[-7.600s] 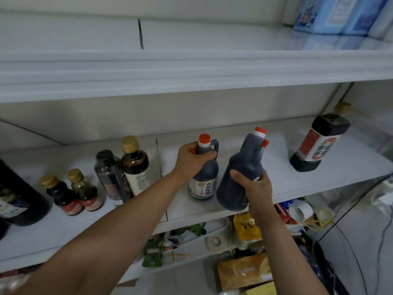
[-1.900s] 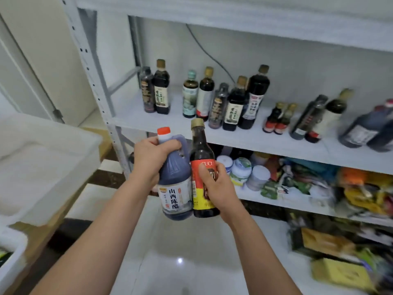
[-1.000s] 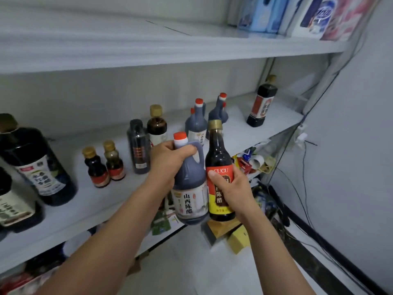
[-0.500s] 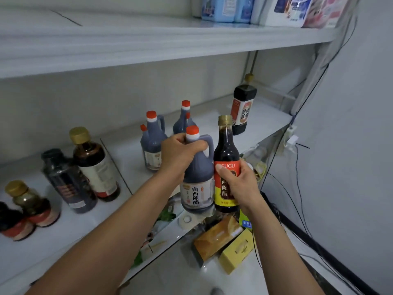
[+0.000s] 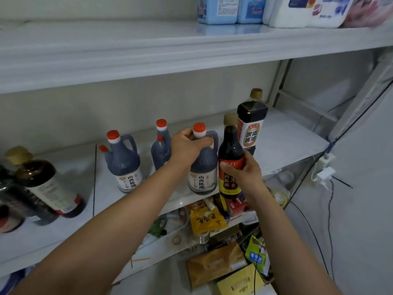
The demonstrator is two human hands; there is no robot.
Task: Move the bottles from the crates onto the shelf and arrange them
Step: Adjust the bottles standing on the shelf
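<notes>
Left grip [image 5: 189, 146] clenched round the neck of a red-capped jug [image 5: 203, 167], right grip [image 5: 244, 172] clasping a tall bottle [image 5: 230, 150] at its label, both upright, side by side at the shelf [image 5: 287, 141] front edge, like jug [image 5: 124, 162] standing left, soy bottle [image 5: 252, 124] behind.

The left hand [image 5: 187, 146] is covering the neck of the red-capped dark plastic jug [image 5: 203, 167] and much of a like jug [image 5: 160, 143] behind. The right hand [image 5: 244, 173] is masking part of the label of the gold-capped tall glass bottle [image 5: 230, 150]. At the left end of the white shelf [image 5: 287, 141], blurred dark bottles [image 5: 8, 201] are running off-picture.
</notes>
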